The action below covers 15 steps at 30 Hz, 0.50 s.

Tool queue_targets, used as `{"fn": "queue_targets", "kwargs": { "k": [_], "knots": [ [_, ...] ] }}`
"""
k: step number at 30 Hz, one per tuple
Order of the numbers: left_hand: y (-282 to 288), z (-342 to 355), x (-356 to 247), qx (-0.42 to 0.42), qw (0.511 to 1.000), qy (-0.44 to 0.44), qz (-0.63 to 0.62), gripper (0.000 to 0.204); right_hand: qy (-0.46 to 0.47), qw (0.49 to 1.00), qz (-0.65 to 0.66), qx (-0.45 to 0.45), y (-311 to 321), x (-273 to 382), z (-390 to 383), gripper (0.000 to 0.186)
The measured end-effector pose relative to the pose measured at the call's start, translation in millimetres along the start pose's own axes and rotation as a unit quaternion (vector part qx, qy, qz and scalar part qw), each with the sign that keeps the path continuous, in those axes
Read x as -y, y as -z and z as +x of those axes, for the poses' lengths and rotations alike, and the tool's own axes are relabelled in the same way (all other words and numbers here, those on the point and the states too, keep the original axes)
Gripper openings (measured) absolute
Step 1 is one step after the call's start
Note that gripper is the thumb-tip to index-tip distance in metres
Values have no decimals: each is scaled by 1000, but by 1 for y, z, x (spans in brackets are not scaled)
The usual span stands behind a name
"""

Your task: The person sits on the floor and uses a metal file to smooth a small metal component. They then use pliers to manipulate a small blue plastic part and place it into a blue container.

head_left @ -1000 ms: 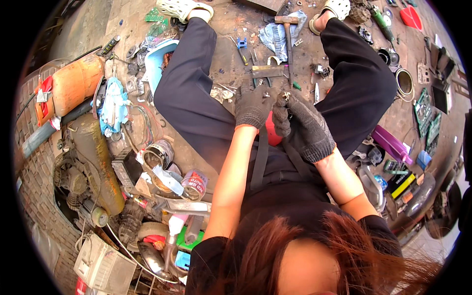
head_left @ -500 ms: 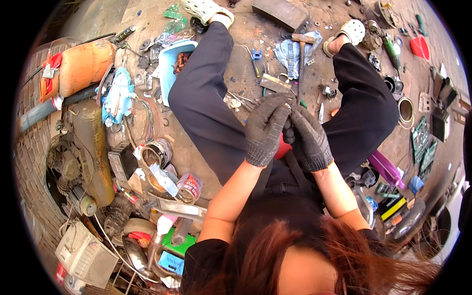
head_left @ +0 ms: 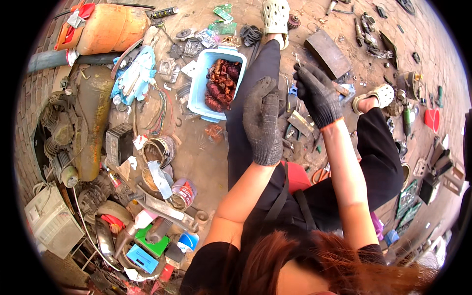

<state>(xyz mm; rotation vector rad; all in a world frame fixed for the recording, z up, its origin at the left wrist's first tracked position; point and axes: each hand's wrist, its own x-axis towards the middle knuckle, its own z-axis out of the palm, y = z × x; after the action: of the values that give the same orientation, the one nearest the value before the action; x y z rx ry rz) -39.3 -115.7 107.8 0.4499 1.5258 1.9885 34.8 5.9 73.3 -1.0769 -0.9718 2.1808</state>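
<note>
Both my hands wear dark grey knitted gloves. Raised over the ground between my legs, my right hand (head_left: 317,96) pinches a small thin pale piece (head_left: 298,60) at its fingertips; its kind is too small to tell. My left hand (head_left: 264,123) is above my left thigh, seen partly edge-on, fingers loosely stretched and nothing visible in them. Left of that thigh stands a light blue plastic tub (head_left: 200,96) with reddish-brown copper windings (head_left: 221,86) inside.
A dark metal block (head_left: 327,53) lies beyond my right hand. Orange-handled scissors (head_left: 320,175) and hand tools lie between my legs. On the left are an orange gas cylinder (head_left: 115,29), open cans (head_left: 160,150) and scrap parts. A red scoop-like container (head_left: 432,119) sits at far right.
My hands, together before, have come apart; the right has moved up and away with the small piece. The view has swung left, bringing the tub and its contents into full sight.
</note>
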Motion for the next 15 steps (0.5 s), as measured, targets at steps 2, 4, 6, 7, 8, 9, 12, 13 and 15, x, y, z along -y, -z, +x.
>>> {"fn": "queue_targets", "kwargs": {
  "k": [2,4,6,7,8,9,12,13,15],
  "knots": [
    [5,17,-4,-20,999,-27,22,28,6,998,-44,-34,-20,-5,58,25],
    [-1,36,-4,-39,999,-23,0,28,15,995,-101,-20,-28,-23,124,25],
    [-11,52,-11,-53,997,15,-51,28,52,984,-167,-30,-44,-43,179,24],
    [-17,58,-17,-25,993,57,-102,33,115,950,-285,-56,-29,-71,229,26],
    [-20,61,-20,-34,981,99,-163,35,158,914,-359,-103,-35,-86,254,29],
    [-15,59,-15,-21,981,112,-157,41,163,887,-416,-118,-48,-91,267,28],
    [-4,58,-13,7,962,204,-183,46,135,852,-491,-119,-70,-111,298,28],
    [-3,63,-17,-3,957,227,-179,46,127,838,-518,-116,-72,-117,307,30],
    [0,63,-21,-30,949,258,-177,45,86,808,-576,-90,-71,-126,318,33]
  ]
}}
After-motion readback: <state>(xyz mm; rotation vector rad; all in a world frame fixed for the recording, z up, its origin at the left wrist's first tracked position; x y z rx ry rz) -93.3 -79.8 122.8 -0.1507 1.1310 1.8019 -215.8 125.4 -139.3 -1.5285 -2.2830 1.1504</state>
